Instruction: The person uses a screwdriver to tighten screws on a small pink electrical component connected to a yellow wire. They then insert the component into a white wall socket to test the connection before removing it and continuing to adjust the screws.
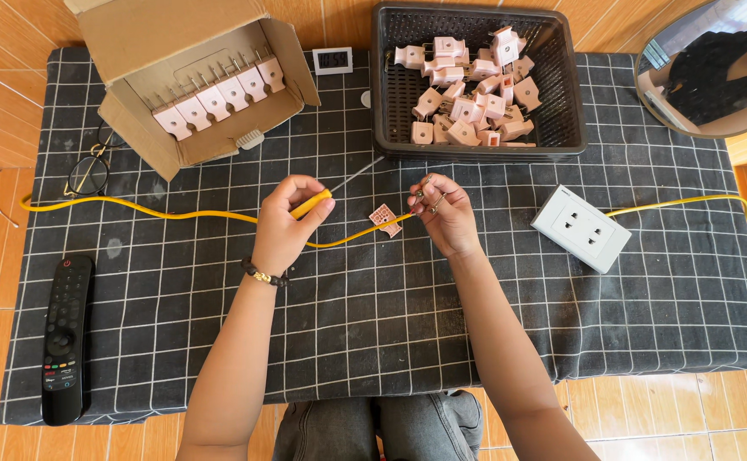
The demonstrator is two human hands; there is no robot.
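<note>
A yellow-handled screwdriver (322, 198) sits in the left hand (286, 224), fingers curled round the handle and the thumb pressed along its top, with the thin metal shaft slanting up and to the right above the cloth. The right hand (443, 213) pinches small metal pieces (425, 196) between thumb and fingertips; what exactly they are is too small to tell. Between the two hands a small pink plug part (385, 218) lies on the cloth, touching or just over a yellow cable (177, 213) that runs across the whole table under both hands. The surface is a dark cloth with a white grid (373, 324). To the right lies a white wall socket plate (581, 228), near the cable. Behind the hands stands a black plastic basket (390, 102) full of pink plug housings (474, 90), and to its left an open cardboard box (134, 128) with a row of finished pink plugs (220, 96). A black remote control (66, 337) lies at the far left edge, with a pair of glasses (90, 171) above it.
</note>
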